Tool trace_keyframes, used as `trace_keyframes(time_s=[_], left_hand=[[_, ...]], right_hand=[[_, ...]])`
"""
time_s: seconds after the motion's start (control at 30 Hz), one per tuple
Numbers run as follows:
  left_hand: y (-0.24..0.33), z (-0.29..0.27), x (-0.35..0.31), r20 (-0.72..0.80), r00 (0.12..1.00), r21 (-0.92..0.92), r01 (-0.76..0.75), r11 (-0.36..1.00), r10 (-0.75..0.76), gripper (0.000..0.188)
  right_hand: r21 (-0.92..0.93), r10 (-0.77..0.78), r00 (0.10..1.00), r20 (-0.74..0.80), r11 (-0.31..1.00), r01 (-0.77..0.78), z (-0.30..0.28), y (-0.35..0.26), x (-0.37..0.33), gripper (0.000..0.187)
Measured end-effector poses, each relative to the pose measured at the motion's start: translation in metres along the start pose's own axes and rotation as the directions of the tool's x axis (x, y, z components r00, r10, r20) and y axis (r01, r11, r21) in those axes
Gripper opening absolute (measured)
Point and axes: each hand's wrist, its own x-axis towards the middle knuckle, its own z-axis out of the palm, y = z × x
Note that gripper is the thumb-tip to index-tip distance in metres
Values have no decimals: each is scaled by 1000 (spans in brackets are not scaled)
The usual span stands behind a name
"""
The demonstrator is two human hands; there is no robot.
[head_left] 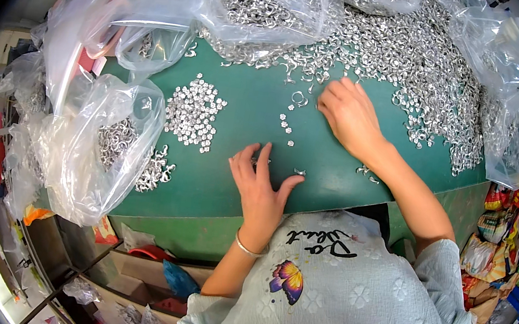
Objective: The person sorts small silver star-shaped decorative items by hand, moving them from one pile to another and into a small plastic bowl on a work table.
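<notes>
My left hand point(263, 185) rests low over the green tabletop point(240, 107), its fingers spread and the thumb held apart. A small silver metal piece point(299, 172) lies by the thumb tip, and another partly shows between the fingers. My right hand point(349, 118) is at the near edge of a big heap of curved silver metal pieces point(379, 47). Its fingers are bent and bunched; what they hold, if anything, is hidden. Between the hands, several small flower-shaped silver pieces point(285, 123) form a loose line, with a ring-like piece point(299, 98) beyond them.
A pile of flower-shaped pieces point(194, 113) lies left of centre. Clear plastic bags point(96, 154) with metal parts stand at the left, and more bags point(260, 5) line the back. Some loose pieces point(368, 173) sit under my right forearm. Colourful packets point(490, 251) are at the right.
</notes>
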Motion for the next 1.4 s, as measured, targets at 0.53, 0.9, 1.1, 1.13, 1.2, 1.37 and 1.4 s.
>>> trace_keyframes(time_s=[0.53, 0.9, 1.1, 1.13, 1.2, 1.37, 1.4], left_hand=[[-1, 12, 10, -98, 995, 138, 25, 990, -11, 52], [9, 18, 7, -24, 1000, -46, -14, 999, 13, 36], [-1, 19, 8, -73, 994, -50, -85, 995, 82, 21], [-2, 17, 7, -82, 993, -59, -85, 995, 80, 19], [-7, 13, 3, -77, 996, -61, -58, 996, 53, 18], [-17, 0, -6, -62, 997, -44, -50, 998, 47, 22], [-14, -1, -5, -55, 997, -23, -62, 998, 61, 23]], right_hand=[[48, -123, 992, 21, 991, 122, -15, -12, -12, 16], [162, -109, 991, 77, 982, 96, -19, -18, -44, 23], [206, -109, 982, 155, 976, 76, -22, -2, -56, 24], [213, -92, 984, 152, 975, 58, -29, 1, -64, 24], [154, -61, 983, 175, 988, 34, -44, 8, -74, 23], [93, -8, 954, 301, 995, -22, -80, 15, -73, 21], [100, 12, 968, 249, 994, -38, -78, 10, -65, 19]])
